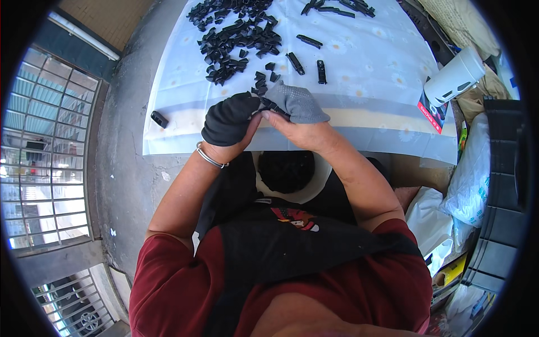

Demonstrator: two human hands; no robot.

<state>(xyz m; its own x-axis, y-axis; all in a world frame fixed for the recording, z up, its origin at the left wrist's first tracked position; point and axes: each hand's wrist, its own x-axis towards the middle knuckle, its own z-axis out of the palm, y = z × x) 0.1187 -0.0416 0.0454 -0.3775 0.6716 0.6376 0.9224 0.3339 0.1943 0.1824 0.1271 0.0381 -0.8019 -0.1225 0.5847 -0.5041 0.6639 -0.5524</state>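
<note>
Both my hands meet over the near part of the table, closed around a slim black plastic part. My left hand, in a black glove that bares the thumb, grips its left end. On the other end is my right hand, in a grey dotted glove, its bare thumb pressed along the near side. The fingers cover most of the part. Just beyond my hands lie a few small black pieces, trailing from a large heap of similar angular pieces. Separate long black parts rest to the right of the heap.
More long black parts lie at the far edge of the flowered tablecloth. One black piece sits at the left. A white cylinder stands by a red-and-black card. Below the table edge is a pale bucket with a dark inside.
</note>
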